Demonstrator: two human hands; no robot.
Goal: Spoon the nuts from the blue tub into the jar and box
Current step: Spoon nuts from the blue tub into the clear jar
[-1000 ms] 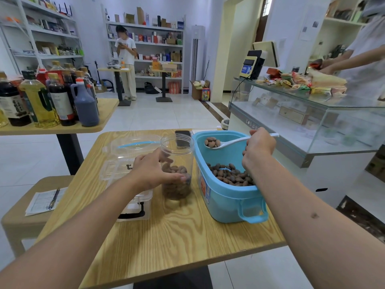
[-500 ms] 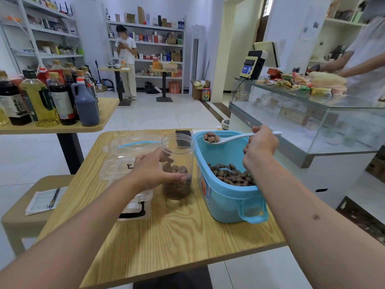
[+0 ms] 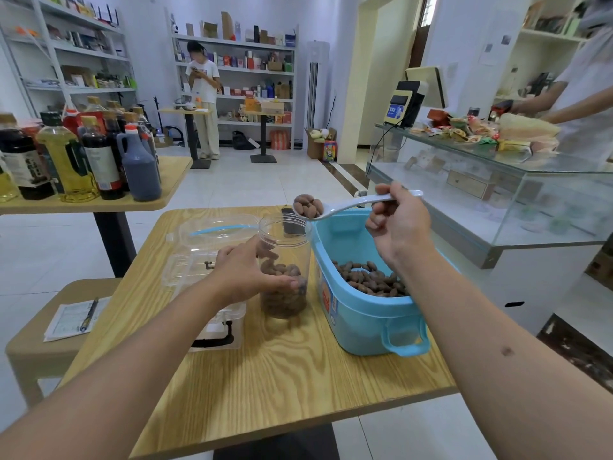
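Left hand [image 3: 247, 273]: wrapped round the clear jar [image 3: 284, 267], thumb on the near wall, holding it upright on the surface [image 3: 265, 376].
Right hand [image 3: 399, 224]: fingers curled round the handle of the white spoon [image 3: 345, 204], raised above the tub's far end.
Spoon: bowl heaped with brown nuts [image 3: 308, 206], poised just above the jar's open mouth, at its far right rim.
Jar: partly filled with nuts, just left of the blue tub [image 3: 365, 313].
Blue tub: nuts lie across its bottom; a handle faces the viewer.
Box [image 3: 205, 260]: clear plastic, lid open, left of the jar behind the left hand.
Phone [image 3: 292, 224]: dark, lying behind the jar.
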